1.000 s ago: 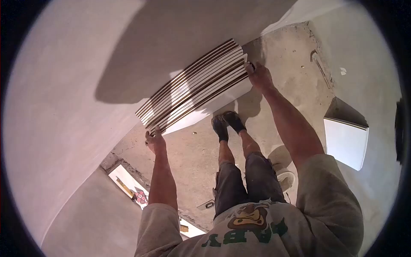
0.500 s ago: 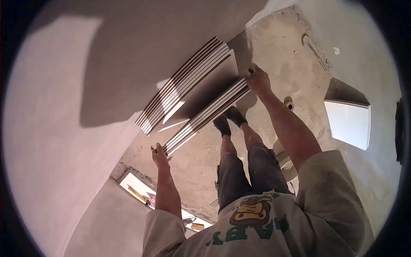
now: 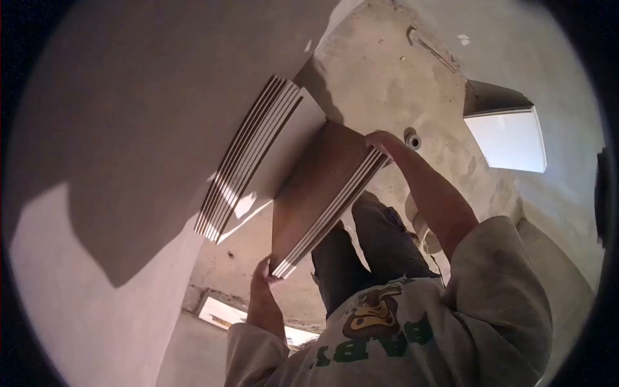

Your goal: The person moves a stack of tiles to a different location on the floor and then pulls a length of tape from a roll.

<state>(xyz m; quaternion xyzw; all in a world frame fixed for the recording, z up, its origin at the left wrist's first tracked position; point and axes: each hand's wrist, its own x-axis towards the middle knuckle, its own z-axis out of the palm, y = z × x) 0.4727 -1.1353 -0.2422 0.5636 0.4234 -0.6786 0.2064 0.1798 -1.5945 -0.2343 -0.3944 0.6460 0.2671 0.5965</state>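
Observation:
My left hand [image 3: 263, 274] grips the lower left end of a small stack of tiles [image 3: 329, 200], its fingers partly hidden by the tiles. At the upper right end, my right hand [image 3: 382, 143] is closed round the same stack. The held stack is tilted, with its brown back face showing and its pale edges toward my body. Just beyond it, a larger stack of tiles [image 3: 251, 158] leans against the wall, its front tile showing a pale face.
A drain pipe opening [image 3: 413, 140] is in the floor [image 3: 367, 71] right of my right hand. White tiles [image 3: 509, 138] lean by the right wall. A hooked strip [image 3: 431, 48] lies farther back. A white board [image 3: 222, 312] lies at lower left, and a round container [image 3: 419, 222] stands beside my leg.
The held tiles have come closer to my body and tilted, so their brown back shows. Both hands moved with them. The view has shifted, and my feet are now hidden.

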